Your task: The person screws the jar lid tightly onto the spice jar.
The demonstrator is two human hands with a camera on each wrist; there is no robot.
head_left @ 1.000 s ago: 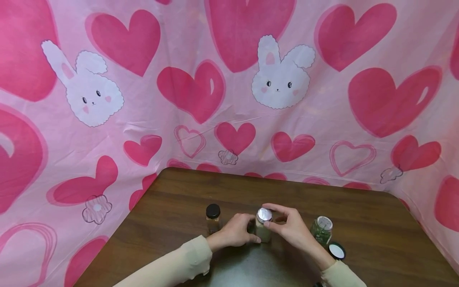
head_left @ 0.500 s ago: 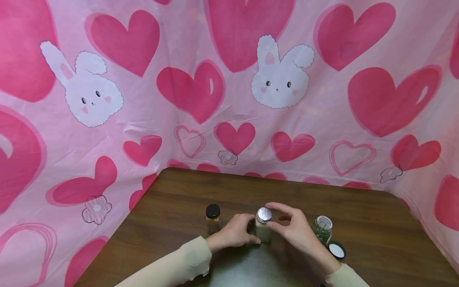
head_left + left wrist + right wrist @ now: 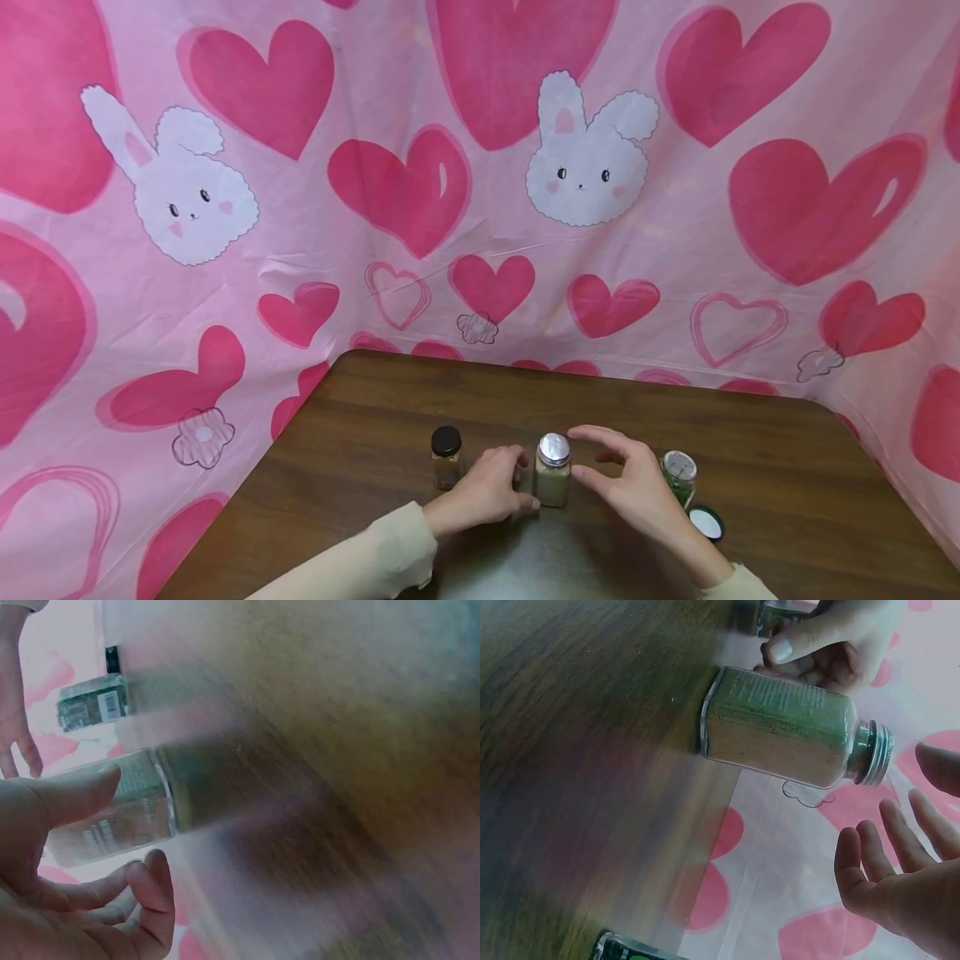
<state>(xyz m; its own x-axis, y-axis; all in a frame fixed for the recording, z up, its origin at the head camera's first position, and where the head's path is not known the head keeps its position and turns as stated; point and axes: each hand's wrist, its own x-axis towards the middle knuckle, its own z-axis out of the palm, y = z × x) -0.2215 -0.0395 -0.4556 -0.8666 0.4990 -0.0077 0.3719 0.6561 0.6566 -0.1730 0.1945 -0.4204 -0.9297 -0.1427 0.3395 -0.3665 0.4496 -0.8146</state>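
Observation:
A square glass spice jar [image 3: 552,486] with pale tan contents and a silver cap [image 3: 553,448] stands upright on the table. Just left of it is my left hand [image 3: 487,487], its thumb and loosely bent fingers around that side without gripping. In the right wrist view, a gap shows between the jar and the left fingers. To the right, my right hand [image 3: 633,483] is apart from the cap, its thumb and fingers spread. The right wrist view shows this jar [image 3: 780,727] whole, with nothing held in the right hand [image 3: 907,885].
A brown-filled jar with a black lid [image 3: 446,457] stands behind the left wrist. Beyond the right forearm stands a jar of green flakes [image 3: 681,477], partly hidden, and a black lid with a white inside [image 3: 706,523]. A heart-printed pink cloth [image 3: 495,225] borders the wooden table [image 3: 390,392].
My right hand has come off the silver cap and moved to the right. My left hand has loosened and drawn slightly left from the jar, which stays in place.

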